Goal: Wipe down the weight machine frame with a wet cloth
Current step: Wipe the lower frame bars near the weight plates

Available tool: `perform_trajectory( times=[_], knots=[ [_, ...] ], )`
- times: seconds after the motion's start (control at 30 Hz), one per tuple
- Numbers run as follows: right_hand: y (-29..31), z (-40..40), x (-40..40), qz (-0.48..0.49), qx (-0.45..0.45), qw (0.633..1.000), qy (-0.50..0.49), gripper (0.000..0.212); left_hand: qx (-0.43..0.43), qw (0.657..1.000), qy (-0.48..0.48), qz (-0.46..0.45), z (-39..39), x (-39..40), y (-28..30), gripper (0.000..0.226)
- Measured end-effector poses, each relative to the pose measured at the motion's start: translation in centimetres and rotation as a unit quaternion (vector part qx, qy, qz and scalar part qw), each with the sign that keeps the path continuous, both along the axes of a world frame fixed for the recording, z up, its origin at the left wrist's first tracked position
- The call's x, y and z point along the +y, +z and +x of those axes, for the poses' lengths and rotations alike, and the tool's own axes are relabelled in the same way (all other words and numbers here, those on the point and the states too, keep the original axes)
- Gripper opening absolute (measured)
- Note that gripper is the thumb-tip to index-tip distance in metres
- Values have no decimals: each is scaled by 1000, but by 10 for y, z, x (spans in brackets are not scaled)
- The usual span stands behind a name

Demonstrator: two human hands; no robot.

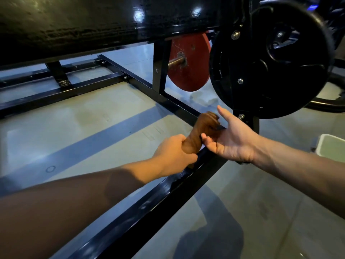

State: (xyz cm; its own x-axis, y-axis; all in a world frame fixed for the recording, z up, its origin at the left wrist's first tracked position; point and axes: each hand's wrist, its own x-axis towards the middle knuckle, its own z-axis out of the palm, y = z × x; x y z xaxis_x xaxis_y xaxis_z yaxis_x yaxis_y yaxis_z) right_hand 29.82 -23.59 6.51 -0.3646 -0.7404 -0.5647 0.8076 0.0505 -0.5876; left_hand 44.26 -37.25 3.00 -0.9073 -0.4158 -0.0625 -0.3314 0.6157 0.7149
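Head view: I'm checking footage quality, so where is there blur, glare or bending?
Head view: the brown cloth in the left hand is motion-blurred at its top; bright glare spots sit on the glossy black beam; the wide lens bends the frame bar; the right hand looks sharp.

Pale glossy floor (pixel 112 116) with blue light streaks, red weight plate (pixel 188 62), black weight plate (pixel 270 58), pale bin (pixel 330 147) at right

A single head-worn camera looks forward and steeply down, from close above the low black frame rail (pixel 141 204) that runs from the bottom edge toward the middle. Both forearms enter from the bottom corners. The wide lens bends the black weight plate (pixel 270 58) at upper right and takes in the grey floor (pixel 93 116).
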Motion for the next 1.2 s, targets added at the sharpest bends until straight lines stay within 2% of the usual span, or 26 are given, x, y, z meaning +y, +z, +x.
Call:
perform_trajectory(
  times=[0.07, 0.13, 0.23, 0.33, 0.37, 0.4, 0.47, 0.5, 0.57, 0.6, 0.67, 0.7, 0.73, 0.77, 0.83, 0.93, 1.0, 1.03, 1.1, 1.2],
  knots=[
    [-10, 10, -4, 33, 126, 990, 47, 54, 5, 996, 19, 86, -2, 2, 0, 24],
    [-20, 22, -10, 75, 236, 966, 74, 43, 10, 990, 13, 143, -3, 5, 4, 28],
    [-21, 24, -15, 68, 298, 952, 19, 25, 8, 976, -11, 217, -4, 11, 12, 30],
    [-19, -11, -10, 108, 383, 915, -69, 28, -19, 987, 36, 153, -2, 6, 16, 35],
    [-20, -25, -5, 165, 444, 878, -61, 34, -41, 990, 47, 123, 0, 3, 15, 37],
    [-24, -36, 4, 248, 525, 814, -21, 38, -72, 991, 51, 103, 4, 0, 13, 42],
    [-43, -56, 26, 382, 662, 638, 96, 49, -145, 983, 41, 106, 10, -2, 9, 44],
    [-53, -60, 35, 413, 691, 576, 144, 53, -186, 975, 25, 123, 13, -1, 5, 41],
    [-68, -52, 40, 423, 715, 525, 183, 53, -259, 956, -10, 139, 17, 1, 2, 34],
    [-69, -39, 38, 408, 733, 512, 183, 49, -285, 948, -23, 143, 19, 2, 1, 37],
    [-72, -9, 31, 348, 764, 506, 197, 44, -304, 939, -24, 157, 19, 3, -1, 69],
    [-71, 12, 27, 306, 777, 506, 216, 45, -308, 939, -20, 150, 17, 0, -4, 75],
    [-70, 35, 26, 263, 783, 508, 244, 47, -311, 940, -30, 140, 16, 1, -8, 68],
    [-68, 56, 26, 222, 796, 493, 273, 48, -318, 938, -48, 130, 15, 1, -10, 55],
    [-66, 75, 27, 176, 824, 438, 313, 47, -321, 938, -67, 115, 14, 0, -15, 38],
    [-65, 34, 32, 209, 867, 349, 289, 46, -327, 937, -56, 110, 13, 1, -12, 62],
    [-62, -21, 31, 311, 864, 305, 251, 42, -336, 936, -44, 100, 14, 0, -13, 80],
    [-57, -47, 30, 385, 839, 302, 237, 40, -338, 934, -43, 103, 16, 1, -15, 83],
    [-48, -81, 27, 476, 788, 330, 209, 37, -329, 937, -45, 112, 17, 1, -21, 74],
    [-50, -61, 25, 429, 799, 382, 179, 35, -301, 944, -45, 125, 16, -2, -30, 55]
  ],
)
